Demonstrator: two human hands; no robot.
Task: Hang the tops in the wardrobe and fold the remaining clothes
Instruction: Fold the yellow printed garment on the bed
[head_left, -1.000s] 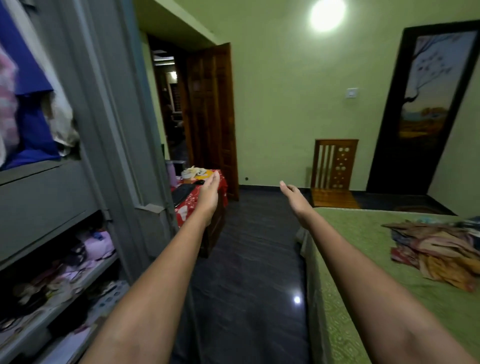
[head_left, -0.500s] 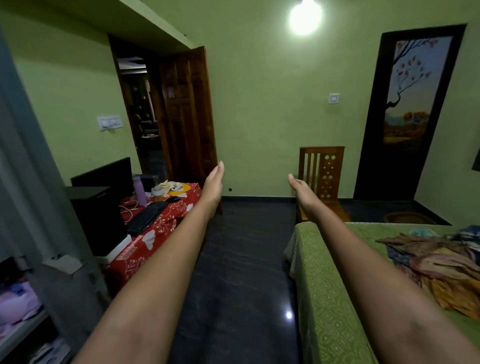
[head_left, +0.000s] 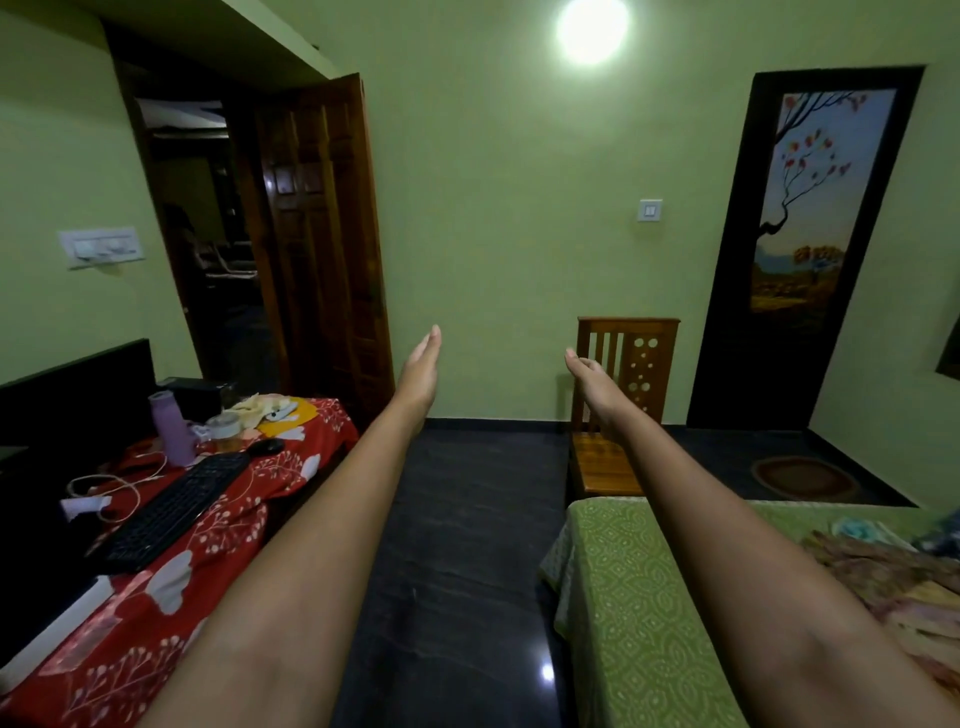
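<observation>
- Left hand (head_left: 422, 366) and right hand (head_left: 592, 378) reach forward over the dark floor (head_left: 467, 545), each grip apart, fingers straight, holding nothing.
- Clothes (head_left: 893, 577) lie heaped on the bed (head_left: 639, 597), at the right edge.
- Floor lane runs between the bed and the red-clothed table (head_left: 156, 613).
- Chair (head_left: 618, 415) stands beyond the bed's corner.

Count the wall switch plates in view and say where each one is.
2. One switch plate is on the left wall beside the open wooden door; the other is on the far wall above the wooden chair.
</observation>
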